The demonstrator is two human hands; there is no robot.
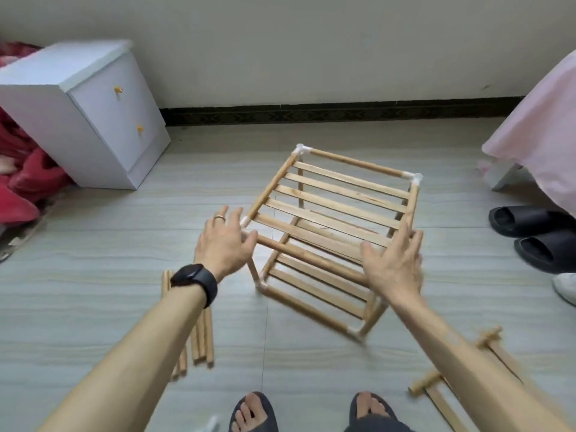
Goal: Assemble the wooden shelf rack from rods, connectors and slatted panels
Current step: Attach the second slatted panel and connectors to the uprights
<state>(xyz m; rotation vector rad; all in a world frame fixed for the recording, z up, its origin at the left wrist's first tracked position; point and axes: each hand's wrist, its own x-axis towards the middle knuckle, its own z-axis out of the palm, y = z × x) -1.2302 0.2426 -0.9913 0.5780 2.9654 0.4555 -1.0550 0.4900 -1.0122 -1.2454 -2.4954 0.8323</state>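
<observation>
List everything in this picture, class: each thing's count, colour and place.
rack: one, light wood, white connectors, floor centre
loose rods: several, light wood, floor under left forearm
panel: one, light wood, floor lower right
cabinet: one, white, yellow knobs, far left
blanket: one, red, left edge
bedcover: one, pink, right edge
black slippers: two, floor right
shoe: one, white, right edge
watch: one, black, left wrist
left hand: open, rack's near-left corner
right hand: open, rack's near-right side
feet: two, dark slippers, bottom edge

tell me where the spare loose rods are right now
In the head view, the spare rods lie bundled on the floor at lower left, partly hidden beneath the left forearm, left of the half-built rack.
</observation>
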